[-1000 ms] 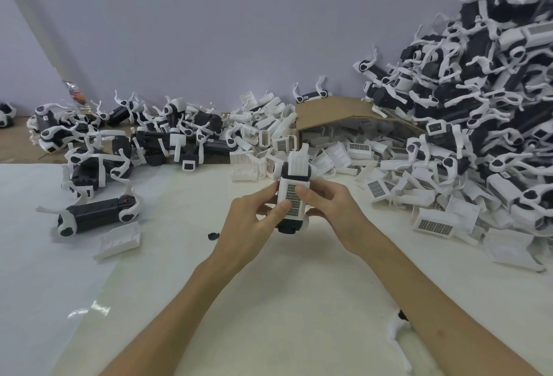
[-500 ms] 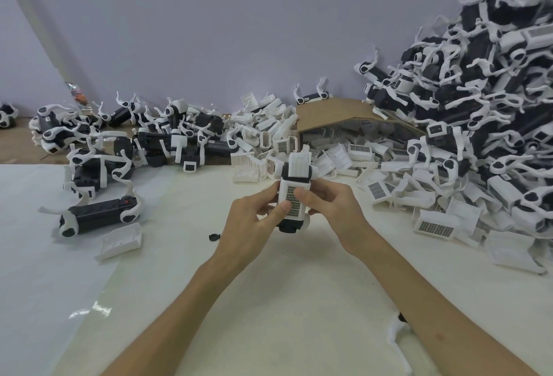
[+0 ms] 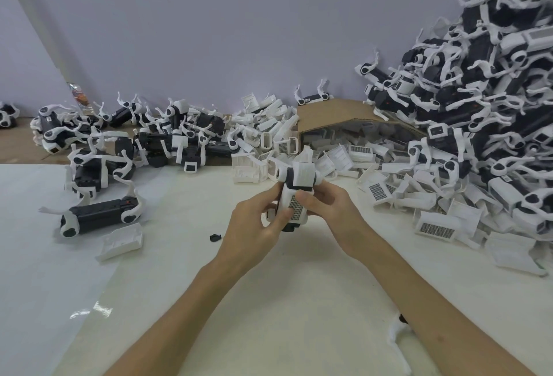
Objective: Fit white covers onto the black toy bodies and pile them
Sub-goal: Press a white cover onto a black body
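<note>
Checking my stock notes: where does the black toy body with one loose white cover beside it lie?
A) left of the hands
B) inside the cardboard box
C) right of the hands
A: the black plastic toy body lies left of the left hand, a loose white plastic cover beside it.

The held toy (image 3: 300,176) is black under a white cover (image 3: 296,211) that bears a grid of small dark squares. The loose covers (image 3: 435,227) are white with the same dark grid patches. The pile (image 3: 493,112) at the right is black bodies tangled with white limbs. A lone body (image 3: 95,217) at the left is black with white ends and a small red spot. The counter (image 3: 284,301) is cream, the box (image 3: 335,115) brown cardboard, the wall (image 3: 179,46) pale lilac.
</note>
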`<state>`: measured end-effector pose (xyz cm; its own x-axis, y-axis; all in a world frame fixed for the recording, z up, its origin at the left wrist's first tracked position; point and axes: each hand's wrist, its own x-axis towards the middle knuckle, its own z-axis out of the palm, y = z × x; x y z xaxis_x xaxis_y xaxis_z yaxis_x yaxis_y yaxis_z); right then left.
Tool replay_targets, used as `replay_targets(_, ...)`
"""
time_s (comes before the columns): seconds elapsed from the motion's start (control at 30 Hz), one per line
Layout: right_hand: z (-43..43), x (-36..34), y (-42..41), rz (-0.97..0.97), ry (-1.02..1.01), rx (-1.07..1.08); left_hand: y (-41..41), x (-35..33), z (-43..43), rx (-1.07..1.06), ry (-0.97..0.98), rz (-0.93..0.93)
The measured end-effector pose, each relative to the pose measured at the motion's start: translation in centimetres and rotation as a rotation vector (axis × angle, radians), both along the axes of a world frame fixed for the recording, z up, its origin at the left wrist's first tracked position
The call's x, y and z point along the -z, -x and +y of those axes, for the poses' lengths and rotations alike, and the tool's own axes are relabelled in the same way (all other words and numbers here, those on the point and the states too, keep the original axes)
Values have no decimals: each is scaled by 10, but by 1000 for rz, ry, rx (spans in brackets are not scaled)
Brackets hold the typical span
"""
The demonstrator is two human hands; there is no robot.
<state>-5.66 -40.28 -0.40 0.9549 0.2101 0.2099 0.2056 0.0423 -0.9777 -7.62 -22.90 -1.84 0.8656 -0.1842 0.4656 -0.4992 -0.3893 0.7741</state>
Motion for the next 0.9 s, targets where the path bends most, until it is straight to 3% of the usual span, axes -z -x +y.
replay_targets(0.4,4,9,3,-108,24,226,6,3,-4,74,-15,-18)
replay_targets(0.67,2,2,0,35,1,35,7,-1,-10,-47,101,-1)
replay_targets(0.9,-2,-1,0,150,-121,-151,6,-1,-9,-73,-111,-102)
